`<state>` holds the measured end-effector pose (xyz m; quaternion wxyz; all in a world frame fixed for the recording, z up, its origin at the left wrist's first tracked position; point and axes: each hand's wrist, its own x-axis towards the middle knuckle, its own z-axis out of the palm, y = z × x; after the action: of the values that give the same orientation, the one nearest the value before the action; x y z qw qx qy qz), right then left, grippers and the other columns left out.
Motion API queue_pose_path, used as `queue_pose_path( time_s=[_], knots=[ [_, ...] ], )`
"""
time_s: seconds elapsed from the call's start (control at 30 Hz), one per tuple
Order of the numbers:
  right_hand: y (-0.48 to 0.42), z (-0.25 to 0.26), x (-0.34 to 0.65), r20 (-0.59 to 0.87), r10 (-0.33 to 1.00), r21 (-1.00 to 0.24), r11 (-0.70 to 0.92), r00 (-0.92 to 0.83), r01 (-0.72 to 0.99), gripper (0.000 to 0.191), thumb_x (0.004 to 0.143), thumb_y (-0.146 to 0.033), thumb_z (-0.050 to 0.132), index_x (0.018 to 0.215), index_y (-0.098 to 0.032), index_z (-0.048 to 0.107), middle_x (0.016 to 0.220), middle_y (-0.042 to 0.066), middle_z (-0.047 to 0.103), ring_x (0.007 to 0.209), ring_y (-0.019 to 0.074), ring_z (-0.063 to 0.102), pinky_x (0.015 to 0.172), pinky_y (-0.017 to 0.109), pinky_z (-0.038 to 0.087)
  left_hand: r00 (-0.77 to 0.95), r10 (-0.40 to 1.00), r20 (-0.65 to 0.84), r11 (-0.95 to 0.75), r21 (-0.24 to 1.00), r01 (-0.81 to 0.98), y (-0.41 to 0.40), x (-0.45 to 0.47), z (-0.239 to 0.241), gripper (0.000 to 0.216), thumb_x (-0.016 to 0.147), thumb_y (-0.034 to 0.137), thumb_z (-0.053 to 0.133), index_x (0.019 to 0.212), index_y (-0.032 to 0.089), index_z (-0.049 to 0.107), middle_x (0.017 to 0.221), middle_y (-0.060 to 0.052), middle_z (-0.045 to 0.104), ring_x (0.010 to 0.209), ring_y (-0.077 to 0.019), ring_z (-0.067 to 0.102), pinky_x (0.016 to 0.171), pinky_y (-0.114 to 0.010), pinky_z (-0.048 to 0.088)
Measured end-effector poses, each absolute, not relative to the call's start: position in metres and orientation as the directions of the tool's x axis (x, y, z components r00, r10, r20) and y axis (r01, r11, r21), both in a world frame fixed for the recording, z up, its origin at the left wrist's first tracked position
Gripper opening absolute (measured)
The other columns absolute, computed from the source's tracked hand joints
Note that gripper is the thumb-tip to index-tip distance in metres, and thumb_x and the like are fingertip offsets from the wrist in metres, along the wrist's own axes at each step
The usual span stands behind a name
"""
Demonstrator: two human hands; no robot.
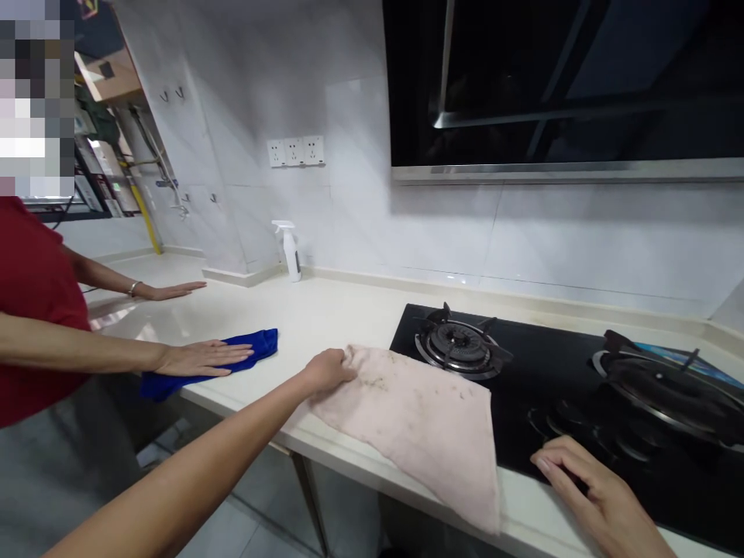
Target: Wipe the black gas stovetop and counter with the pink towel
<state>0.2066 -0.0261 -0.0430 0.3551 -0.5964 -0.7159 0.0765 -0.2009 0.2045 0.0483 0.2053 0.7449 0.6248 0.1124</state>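
Observation:
My left hand (328, 370) is closed on the left corner of a stained pale pink cloth (418, 422). The cloth lies spread over the cream countertop (325, 310) and the left edge of the black gas hob (558, 403), with one corner hanging over the front edge. My right hand (587, 484) rests open on the front of the hob, fingers spread, holding nothing. It lies just right of the cloth, apart from it.
Another person in a red top stands at the left, one hand (201, 359) flat on a blue cloth (256, 345), the other hand (168, 291) flat on the counter. A white spray bottle (291, 249) stands by the wall. Two burners (459, 345) (668, 384) sit on the hob under a black hood (558, 85).

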Motion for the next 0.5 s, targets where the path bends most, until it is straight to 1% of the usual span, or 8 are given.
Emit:
queue_pose_path(
  time_s=[0.13, 0.27, 0.4, 0.47, 0.5],
  knots=[
    [-0.030, -0.041, 0.201, 0.451, 0.892, -0.541, 0.304, -0.034, 0.784, 0.031, 0.100, -0.046, 0.051, 0.091, -0.025, 0.072, 0.095, 0.006, 0.069, 0.086, 0.0177, 0.069, 0.077, 0.022, 0.056, 0.173, 0.978, -0.115, -0.058, 0.650, 0.758, 0.207, -0.215, 0.062, 0.037, 0.074, 0.049, 0.067, 0.095, 0.018, 0.061, 0.105, -0.012, 0.075, 0.098, -0.0292, 0.072, 0.076, -0.032, 0.055],
    [-0.031, -0.037, 0.197, 0.479, 0.876, -0.522, 0.334, -0.054, 0.785, 0.032, 0.100, -0.046, 0.050, 0.090, -0.025, 0.072, 0.093, 0.007, 0.068, 0.083, 0.0177, 0.069, 0.074, 0.023, 0.057, 0.128, 0.985, -0.115, 0.019, 0.812, 0.583, 0.211, -0.230, 0.077, 0.043, 0.072, 0.055, 0.067, 0.093, 0.019, 0.055, 0.098, -0.012, 0.075, 0.090, -0.0262, 0.074, 0.070, -0.031, 0.058],
    [-0.032, -0.037, 0.194, 0.490, 0.868, -0.492, 0.352, -0.081, 0.797, 0.032, 0.100, -0.044, 0.049, 0.089, -0.025, 0.072, 0.091, 0.006, 0.068, 0.079, 0.0169, 0.069, 0.072, 0.023, 0.057, 0.118, 0.989, -0.085, 0.025, 0.898, 0.440, 0.207, -0.225, 0.097, 0.046, 0.071, 0.060, 0.069, 0.088, 0.020, 0.053, 0.086, -0.009, 0.073, 0.084, -0.0256, 0.073, 0.067, -0.032, 0.059],
    [-0.033, -0.038, 0.192, 0.498, 0.863, -0.480, 0.357, -0.087, 0.802, 0.031, 0.100, -0.043, 0.049, 0.089, -0.025, 0.072, 0.091, 0.006, 0.067, 0.079, 0.0166, 0.069, 0.071, 0.022, 0.056, 0.156, 0.986, -0.066, 0.000, 0.921, 0.389, 0.195, -0.211, 0.104, 0.047, 0.071, 0.060, 0.072, 0.092, 0.020, 0.057, 0.088, -0.007, 0.073, 0.085, -0.0244, 0.073, 0.070, -0.032, 0.059],
    [-0.033, -0.038, 0.192, 0.498, 0.863, -0.475, 0.356, -0.088, 0.805, 0.031, 0.101, -0.043, 0.049, 0.090, -0.025, 0.071, 0.092, 0.006, 0.067, 0.080, 0.0164, 0.069, 0.072, 0.022, 0.056, 0.195, 0.978, -0.069, -0.010, 0.927, 0.376, 0.187, -0.203, 0.107, 0.049, 0.071, 0.058, 0.073, 0.097, 0.019, 0.060, 0.090, -0.007, 0.074, 0.084, -0.0237, 0.072, 0.070, -0.032, 0.059]
  ],
)
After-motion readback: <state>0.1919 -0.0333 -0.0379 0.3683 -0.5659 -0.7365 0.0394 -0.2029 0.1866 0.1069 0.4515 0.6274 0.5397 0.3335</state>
